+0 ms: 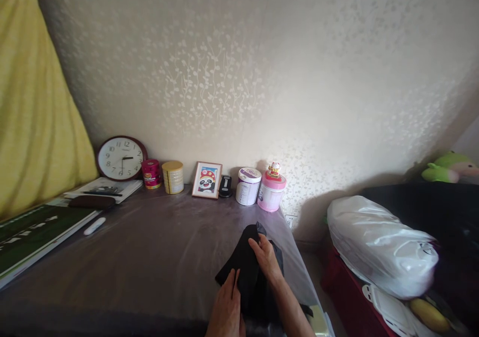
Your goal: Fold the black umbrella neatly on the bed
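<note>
Cloth (245,257), black, at right front part of grey tabletop (168,257), near right edge. Right hand (267,258) partly closed, thumb and fingers pinching upper part of cloth. Left hand (226,299) at lower left side of cloth, fingers nearly straight and close together, touching it; cannot tell whether any fabric is gripped. Beyond hands, along wall: pink tub (270,200) with figurine (274,169) on top, white-and-purple tub (248,189) just beside, framed panda picture (207,180) farther left.
</note>
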`<state>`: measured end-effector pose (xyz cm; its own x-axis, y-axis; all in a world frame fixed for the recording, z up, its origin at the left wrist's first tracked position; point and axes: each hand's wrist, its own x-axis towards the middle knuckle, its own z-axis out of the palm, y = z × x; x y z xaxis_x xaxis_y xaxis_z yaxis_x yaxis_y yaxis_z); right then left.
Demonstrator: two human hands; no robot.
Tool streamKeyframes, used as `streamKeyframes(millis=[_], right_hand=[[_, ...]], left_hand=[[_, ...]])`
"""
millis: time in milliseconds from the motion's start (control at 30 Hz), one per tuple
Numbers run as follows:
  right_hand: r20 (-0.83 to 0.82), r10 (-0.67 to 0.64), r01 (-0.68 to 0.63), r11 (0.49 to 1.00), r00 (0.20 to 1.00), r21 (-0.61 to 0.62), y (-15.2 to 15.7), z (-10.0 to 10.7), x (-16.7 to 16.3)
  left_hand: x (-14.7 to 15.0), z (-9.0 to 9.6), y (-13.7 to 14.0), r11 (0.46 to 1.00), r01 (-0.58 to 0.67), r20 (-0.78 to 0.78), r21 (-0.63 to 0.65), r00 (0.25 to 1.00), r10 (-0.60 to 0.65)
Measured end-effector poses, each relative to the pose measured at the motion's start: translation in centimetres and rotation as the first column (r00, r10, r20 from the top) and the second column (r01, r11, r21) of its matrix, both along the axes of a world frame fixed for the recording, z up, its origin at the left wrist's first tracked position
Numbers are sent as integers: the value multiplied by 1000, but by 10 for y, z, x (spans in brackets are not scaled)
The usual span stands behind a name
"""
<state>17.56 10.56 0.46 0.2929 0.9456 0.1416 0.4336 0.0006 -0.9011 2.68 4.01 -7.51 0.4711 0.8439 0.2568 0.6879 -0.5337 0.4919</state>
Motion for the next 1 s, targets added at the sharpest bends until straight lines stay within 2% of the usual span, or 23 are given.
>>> streamKeyframes(millis=[133, 267, 333, 400, 467, 533, 667, 733, 867, 1000], right_hand=[[147, -9, 21, 996, 989, -85, 11, -9, -1], [257, -21, 62, 987, 966, -152, 13, -8, -4], [286, 25, 25, 985, 958, -171, 12, -6, -6], [277, 86, -37, 984, 957, -176, 11, -3, -8], [220, 165, -129, 977, 961, -167, 9, -1, -9], [158, 248, -223, 961, 956, -161, 6, 2, -11], [185, 340, -316, 937, 922, -148, -1, 7, -16], [218, 381, -358, 924, 899, -136, -6, 10, -17], [338, 444, -452, 890, 830, -58, -22, 15, -16], [482, 385, -478, 874, 787, 82, -32, 9, -8]], left_hand=[[0, -6, 3, 1000, -16, -10, 16, 1000, 16], [-8, -20, 6, 1000, 3, -9, 17, 1000, -3], [-15, -26, 6, 999, 47, -15, 5, 999, -47], [-21, -29, 3, 999, 29, -23, 12, 999, -29], [-24, -26, 0, 995, -76, -33, 60, 996, 78], [-23, -18, -1, 985, -123, -51, 124, 990, 130], [-11, 2, 1, 984, 70, -132, 163, 990, -48], [-4, 6, 3, 984, 85, -160, 159, 985, -59], [6, -5, 4, 983, 13, -160, 185, 987, 17], [8, -21, 7, 974, -2, -108, 227, 994, 27]])
